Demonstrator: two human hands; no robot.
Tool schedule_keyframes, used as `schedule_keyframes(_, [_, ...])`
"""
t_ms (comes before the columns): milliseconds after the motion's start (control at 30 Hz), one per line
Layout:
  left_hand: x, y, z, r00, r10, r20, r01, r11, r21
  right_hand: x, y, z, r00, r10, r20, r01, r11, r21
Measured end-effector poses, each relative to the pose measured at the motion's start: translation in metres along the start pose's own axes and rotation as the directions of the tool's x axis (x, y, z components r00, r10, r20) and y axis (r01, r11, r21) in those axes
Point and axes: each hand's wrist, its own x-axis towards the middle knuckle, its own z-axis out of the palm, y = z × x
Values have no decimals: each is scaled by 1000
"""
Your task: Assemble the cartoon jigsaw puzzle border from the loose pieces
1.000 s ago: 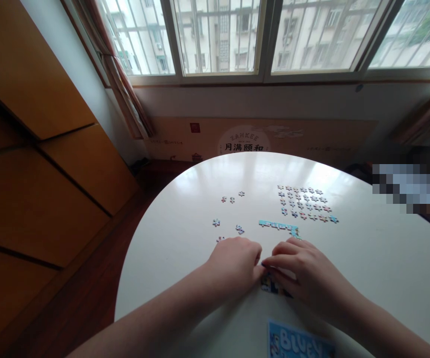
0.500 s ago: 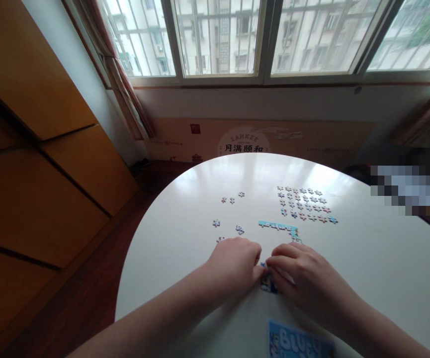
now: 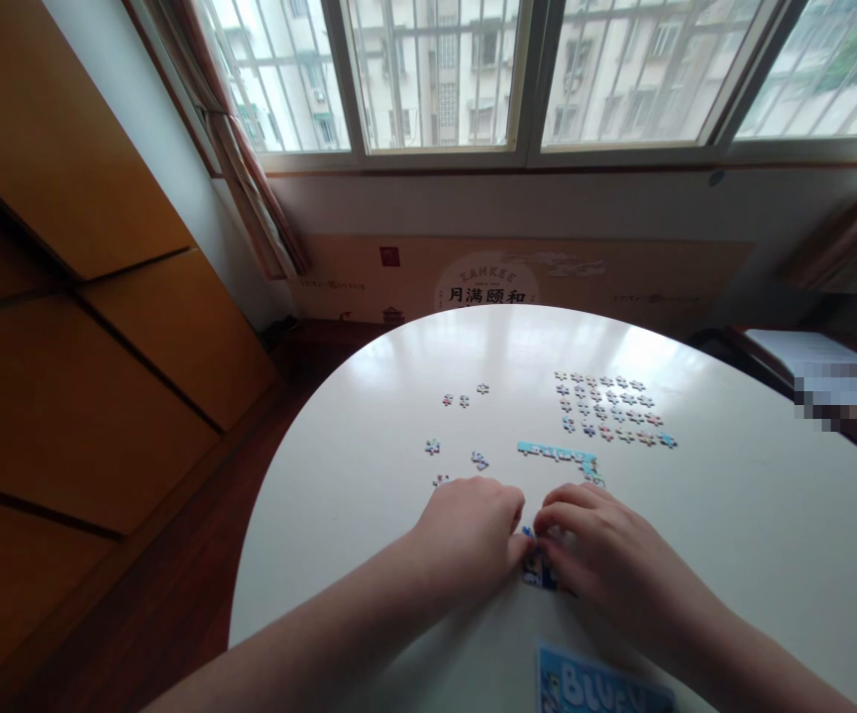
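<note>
In the head view, your left hand (image 3: 471, 528) is curled, its thumb on the dark-blue, multicoloured puzzle section (image 3: 539, 568) on the tabletop (image 3: 339, 475). Your right hand (image 3: 598, 540) is partly closed, fingertips bent over that section's edge; you can't tell whether either grips a piece. Beyond lies a light-blue, corner-shaped joined strip (image 3: 558, 454), knobs showing.

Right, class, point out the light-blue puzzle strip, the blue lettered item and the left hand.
Light-blue puzzle strip (image 3: 558, 455): head view, middle of long side.
Blue lettered item (image 3: 597, 685): head view, printed face.
Left hand (image 3: 467, 527): head view, back of hand.
</note>
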Motion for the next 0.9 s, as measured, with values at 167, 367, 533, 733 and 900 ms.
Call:
schedule_keyframes(167, [0, -2, 2, 1000, -4, -26, 3, 1000, -29, 1, 2, 2, 1000, 15, 1, -15, 1000, 9])
schedule_keyframes(367, [0, -4, 5, 999, -3, -54, 0, 999, -46, 1, 5, 2, 999, -15, -28, 16, 999, 34])
schedule_keyframes(533, [1, -5, 5, 999, 13, -44, -15, 999, -51, 3, 6, -1, 999, 36, -29, -34, 996, 83])
schedule_keyframes(733, [1, -5, 4, 999, 16, -41, -17, 999, -34, 3, 5, -2, 993, 114, -30, -108, 982, 154])
schedule_keyframes(900, [2, -3, 3, 1000, 26, -16, -26, 1000, -17, 2, 6, -4, 992, 113, -56, -100, 975, 200])
